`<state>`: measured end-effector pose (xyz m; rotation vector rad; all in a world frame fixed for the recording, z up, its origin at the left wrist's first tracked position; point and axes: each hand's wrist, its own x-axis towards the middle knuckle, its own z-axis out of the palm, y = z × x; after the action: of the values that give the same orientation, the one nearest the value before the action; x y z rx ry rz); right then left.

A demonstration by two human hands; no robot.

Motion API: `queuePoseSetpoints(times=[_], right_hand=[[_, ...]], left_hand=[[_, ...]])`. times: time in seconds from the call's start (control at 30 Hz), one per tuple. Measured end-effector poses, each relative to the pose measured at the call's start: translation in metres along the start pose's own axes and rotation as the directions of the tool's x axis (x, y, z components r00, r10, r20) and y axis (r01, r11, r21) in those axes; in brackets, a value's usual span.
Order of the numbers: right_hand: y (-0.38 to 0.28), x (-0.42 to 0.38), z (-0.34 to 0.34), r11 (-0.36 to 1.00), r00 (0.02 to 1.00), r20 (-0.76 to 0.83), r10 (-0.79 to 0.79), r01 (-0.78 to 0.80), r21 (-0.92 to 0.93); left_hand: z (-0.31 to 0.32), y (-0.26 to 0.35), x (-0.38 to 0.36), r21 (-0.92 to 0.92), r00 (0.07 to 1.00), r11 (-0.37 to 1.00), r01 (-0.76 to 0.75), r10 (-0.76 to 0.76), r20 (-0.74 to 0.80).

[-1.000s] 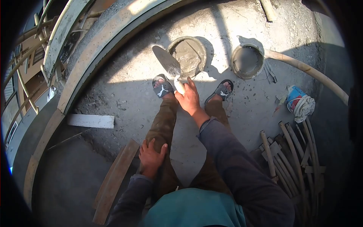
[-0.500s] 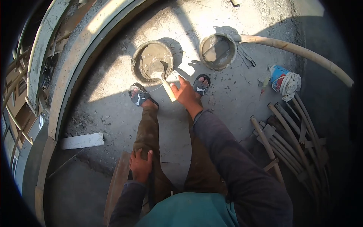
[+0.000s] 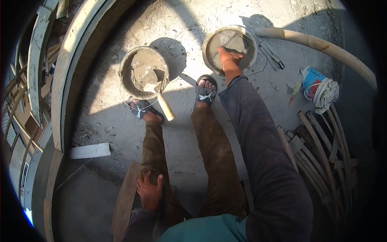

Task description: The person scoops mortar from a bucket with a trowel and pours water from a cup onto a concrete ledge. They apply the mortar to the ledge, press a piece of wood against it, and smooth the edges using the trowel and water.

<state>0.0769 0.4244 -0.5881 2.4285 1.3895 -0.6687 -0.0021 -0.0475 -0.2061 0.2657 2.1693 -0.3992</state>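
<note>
My right hand [image 3: 231, 56] reaches into the right bucket [image 3: 207, 51], its fingers closed at a flat tool [image 3: 236, 42] lying in the wet grey mix; exactly what they grip is partly hidden. The left bucket [image 3: 123, 76] holds more wet mix. A trowel [image 3: 165, 107] rests there, its blade in the mix and its wooden handle leaning out over the rim, untouched. My left hand [image 3: 149, 191] lies on my left leg with its fingers spread, holding nothing.
A curved wooden form [image 3: 68, 76] runs along the left. Right of the buckets are a curved pole [image 3: 318, 42] and a blue-and-white container with cloth [image 3: 320, 90]. Curved wooden pieces [image 3: 316, 157] lie lower right; a white board [image 3: 89, 151] lies left.
My right hand has let go of the trowel and moved right to the other bucket. The trowel now rests in the left bucket. The view has shifted; my left hand stays on my leg.
</note>
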Motion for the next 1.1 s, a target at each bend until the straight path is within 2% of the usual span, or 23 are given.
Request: queuePoseSetpoints(times=[0.03,0.1,0.13,0.17,0.2,0.23,0.27,0.33,0.37,0.43,0.47,0.53,0.57,0.63,0.67,0.73,0.77,0.83,0.9,1.0,1.03,1.1], right_hand=[[0.004,-0.01,-0.013,1.0,1.0,0.012,0.014,-0.014,-0.011],[0.017,-0.027,-0.06,0.979,0.976,0.216,0.003,-0.047,0.2],[0.038,-0.023,-0.064,0.973,0.977,0.164,-0.136,0.101,0.205],[0.04,-0.031,-0.09,0.972,0.978,0.156,-0.141,0.107,0.211],[0.036,-0.048,-0.126,0.984,0.96,0.236,-0.147,0.166,-0.06],[0.034,-0.059,-0.15,0.918,0.941,0.314,-0.127,0.231,-0.323],[0.035,-0.06,-0.158,0.919,0.942,0.311,-0.127,0.23,-0.321],[0.036,-0.06,-0.171,0.704,0.906,0.322,-0.273,0.417,-0.575],[0.034,-0.06,-0.176,0.706,0.907,0.319,-0.274,0.415,-0.573],[0.027,-0.062,-0.178,0.41,0.784,0.387,-0.485,0.595,-0.692],[0.028,-0.056,-0.17,0.41,0.783,0.391,-0.484,0.598,-0.689],[0.026,-0.038,-0.15,0.183,0.685,0.441,-0.579,0.637,-0.749],[0.025,-0.034,-0.143,0.179,0.684,0.447,-0.577,0.64,-0.747],[0.012,-0.033,-0.133,-0.045,0.663,0.512,-0.546,0.587,-0.808],[0.012,-0.028,-0.122,-0.053,0.658,0.517,-0.547,0.589,-0.806],[0.015,-0.017,-0.099,-0.173,0.454,0.472,-0.756,0.557,-0.813],[0.011,-0.012,-0.088,-0.179,0.45,0.478,-0.754,0.559,-0.81],[0.0,-0.009,-0.066,-0.061,0.536,0.532,-0.656,0.664,-0.745],[-0.001,-0.008,-0.051,-0.05,0.516,0.514,-0.685,0.671,-0.74],[-0.014,-0.012,-0.034,0.149,0.638,0.488,-0.596,0.685,-0.713],[-0.017,-0.017,-0.036,0.144,0.635,0.494,-0.594,0.688,-0.711],[-0.027,-0.024,-0.049,0.461,0.736,0.512,-0.444,0.677,-0.574]], left_hand=[[0.0,0.007,0.0,0.016,1.0,1.0,0.012,-0.012,-0.001],[0.0,0.013,-0.008,0.034,1.0,0.999,0.01,-0.01,0.012],[0.001,0.014,-0.004,0.034,1.0,0.999,0.005,-0.005,0.009],[0.001,0.017,-0.002,0.031,1.0,1.0,0.004,-0.004,0.001],[-0.001,0.02,-0.001,0.026,1.0,1.0,0.002,-0.002,-0.006],[-0.003,0.023,0.0,0.037,1.0,0.999,0.004,-0.004,-0.006],[-0.004,0.026,-0.001,0.05,1.0,0.999,0.004,-0.004,-0.003],[-0.004,0.029,-0.002,0.059,1.0,0.998,0.001,0.0,-0.007],[-0.004,0.031,-0.001,0.067,1.0,0.998,0.004,-0.003,-0.013],[-0.004,0.033,-0.001,0.069,1.0,0.998,0.005,-0.004,-0.014],[-0.005,0.033,-0.001,0.072,1.0,0.997,0.008,-0.007,-0.009],[-0.005,0.033,-0.001,0.076,1.0,0.997,0.017,-0.017,-0.003],[-0.006,0.033,-0.001,0.074,1.0,0.997,0.021,-0.022,0.001],[-0.004,0.03,-0.001,0.066,0.999,0.997,0.034,-0.035,0.008],[-0.002,0.029,-0.001,0.062,0.999,0.997,0.042,-0.043,0.014],[0.0,0.027,-0.003,0.059,0.999,0.997,0.04,-0.041,0.012],[0.001,0.026,-0.003,0.062,0.999,0.998,0.032,-0.032,0.007],[0.002,0.026,-0.003,0.056,0.999,0.998,0.04,-0.04,0.011],[0.002,0.027,-0.006,0.056,0.998,0.997,0.053,-0.054,0.017],[0.0,0.027,-0.007,0.047,0.997,0.997,0.066,-0.067,0.035],[0.0,0.028,-0.007,0.055,0.997,0.997,0.054,-0.057,0.044],[-0.002,0.029,-0.007,0.056,0.998,0.998,0.041,-0.044,0.053]])
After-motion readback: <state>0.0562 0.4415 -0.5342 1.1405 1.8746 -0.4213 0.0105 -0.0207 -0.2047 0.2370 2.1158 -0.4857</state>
